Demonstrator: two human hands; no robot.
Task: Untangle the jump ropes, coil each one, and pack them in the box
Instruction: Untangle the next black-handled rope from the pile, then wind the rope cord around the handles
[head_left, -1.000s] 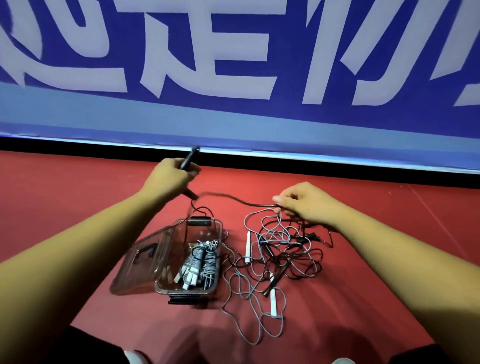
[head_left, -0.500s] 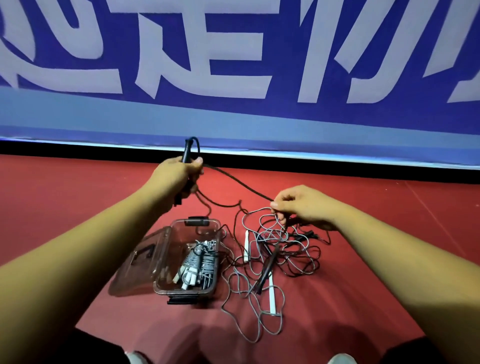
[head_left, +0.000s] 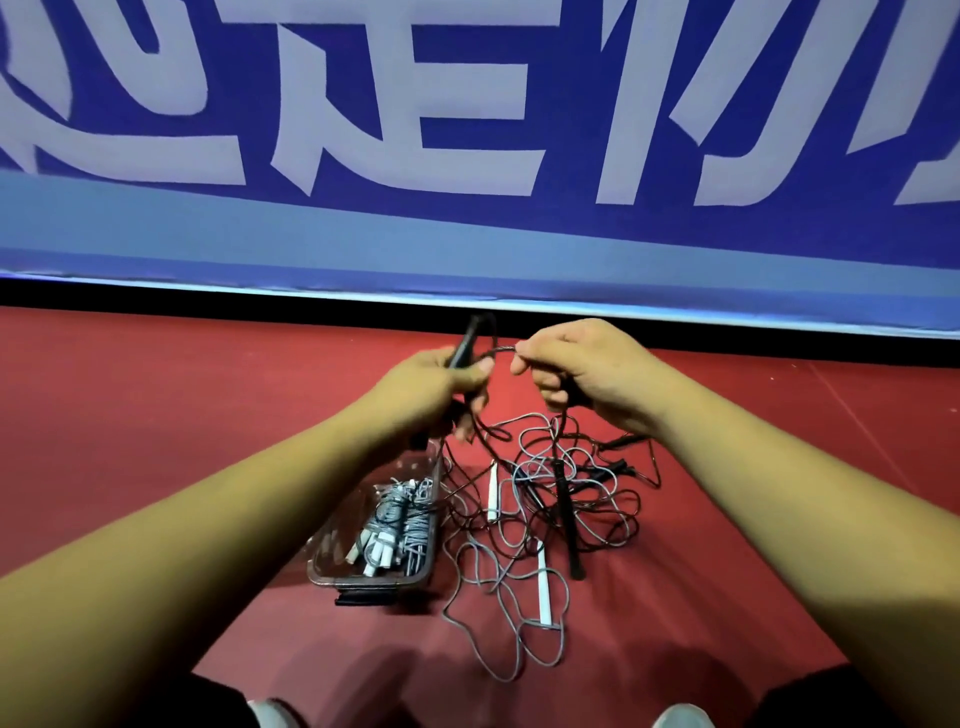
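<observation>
Left hand (head_left: 431, 387): fingers clamped on black handle (head_left: 466, 343), probably anchoring the coil.
Right hand (head_left: 592, 374): fingers pinch black rope (head_left: 498, 354), feeding a loop.

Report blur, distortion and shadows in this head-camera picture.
Head view: wide-angle lens bows the banner along its lower edge; the black handle in the left hand is motion-smeared; the rope tangle is fairly sharp; soft shadows darken the red floor below it.
</observation>
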